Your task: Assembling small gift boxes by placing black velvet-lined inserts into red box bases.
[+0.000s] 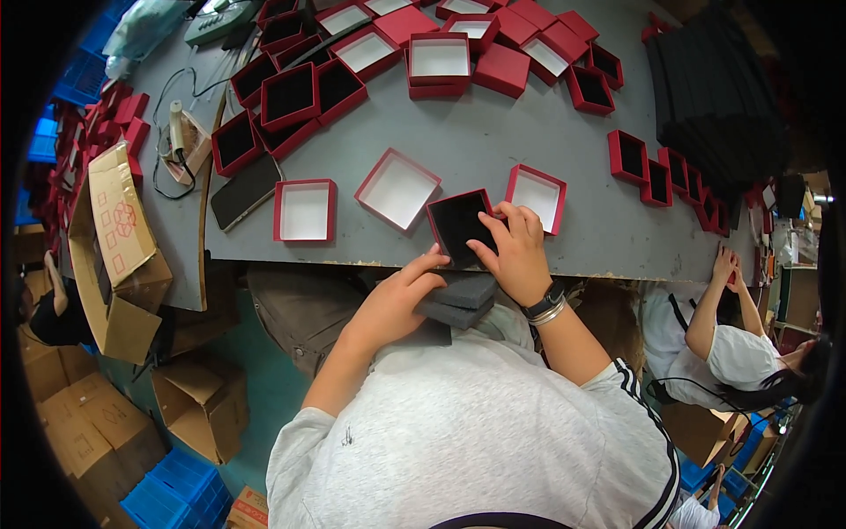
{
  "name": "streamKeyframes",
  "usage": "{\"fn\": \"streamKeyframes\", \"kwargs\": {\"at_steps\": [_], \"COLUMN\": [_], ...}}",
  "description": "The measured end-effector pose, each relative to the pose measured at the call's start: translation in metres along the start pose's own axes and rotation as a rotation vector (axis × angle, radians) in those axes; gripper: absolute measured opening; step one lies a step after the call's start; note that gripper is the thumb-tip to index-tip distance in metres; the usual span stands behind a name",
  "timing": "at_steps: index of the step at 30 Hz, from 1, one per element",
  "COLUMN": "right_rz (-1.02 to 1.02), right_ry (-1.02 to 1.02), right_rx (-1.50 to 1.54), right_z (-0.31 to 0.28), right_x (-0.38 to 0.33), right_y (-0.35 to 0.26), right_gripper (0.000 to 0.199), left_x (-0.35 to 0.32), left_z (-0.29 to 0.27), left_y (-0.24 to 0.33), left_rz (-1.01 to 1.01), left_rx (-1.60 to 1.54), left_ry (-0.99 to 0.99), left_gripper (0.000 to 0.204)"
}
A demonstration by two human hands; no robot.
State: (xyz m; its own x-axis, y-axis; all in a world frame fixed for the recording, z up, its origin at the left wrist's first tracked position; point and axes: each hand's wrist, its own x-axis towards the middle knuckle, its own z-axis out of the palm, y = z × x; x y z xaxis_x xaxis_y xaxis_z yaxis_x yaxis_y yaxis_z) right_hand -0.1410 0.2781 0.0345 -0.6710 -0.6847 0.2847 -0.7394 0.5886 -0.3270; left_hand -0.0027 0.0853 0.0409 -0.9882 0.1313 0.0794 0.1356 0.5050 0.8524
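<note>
A red square box (434, 210) lined with black foam (460, 231) is tilted at the table's front edge, between my hands. My left hand (397, 300) is closed at its near left corner, thumb and forefinger on the wall. With my right hand (518, 256) I grip the right side, thumb and fingertips pressing on the black foam inside. Below the box, several dark grey foam pads (463, 295) are stacked at my lap, close to my left fingers. Three red boxes with white insides lie nearby: one on the left (305, 212), one in the middle (397, 189), one on the right (536, 196).
Red boxes, some black-lined, crowd the table's far side (439, 57). A phone (245, 192) lies left, beside a cable. Black sheets (718, 97) are stacked at the right, near a row of black-lined boxes (656, 181). Another person (723, 326) works at the right.
</note>
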Motion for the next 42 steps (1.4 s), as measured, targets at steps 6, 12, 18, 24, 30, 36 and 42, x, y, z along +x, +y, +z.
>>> {"fn": "streamKeyframes", "kwargs": {"at_steps": [6,12,18,24,30,36,42], "right_rz": [-0.110,-0.401,-0.331,-0.324,-0.371,-0.372,-0.266], "right_ry": [0.103,-0.172,-0.273,-0.427,-0.446,-0.420,-0.212], "right_rx": [0.051,0.156,0.122,0.021,0.068,0.074,0.288], "right_z": [-0.004,-0.014,-0.021,-0.025,-0.017,-0.008,-0.029], "right_x": [-0.007,-0.005,-0.003,0.011,0.022,0.031,0.024], "right_y": [-0.006,-0.001,-0.004,-0.012,-0.014,-0.014,0.007], "right_gripper": [0.032,0.032,0.053,0.071,0.073,0.068,0.057], "left_x": [0.000,0.001,0.002,0.002,0.004,0.002,-0.015], "left_z": [-0.001,0.000,0.001,0.002,0.002,0.001,-0.007], "left_y": [-0.002,-0.004,-0.006,-0.006,-0.006,-0.003,0.006], "left_rz": [0.001,0.025,0.023,0.030,0.011,-0.016,-0.070], "left_rx": [0.021,0.066,0.062,0.063,0.076,0.080,0.000], "left_ry": [-0.018,-0.047,-0.058,-0.061,-0.094,-0.134,0.130], "left_gripper": [0.036,0.034,0.035,0.037,0.037,0.039,0.043]}}
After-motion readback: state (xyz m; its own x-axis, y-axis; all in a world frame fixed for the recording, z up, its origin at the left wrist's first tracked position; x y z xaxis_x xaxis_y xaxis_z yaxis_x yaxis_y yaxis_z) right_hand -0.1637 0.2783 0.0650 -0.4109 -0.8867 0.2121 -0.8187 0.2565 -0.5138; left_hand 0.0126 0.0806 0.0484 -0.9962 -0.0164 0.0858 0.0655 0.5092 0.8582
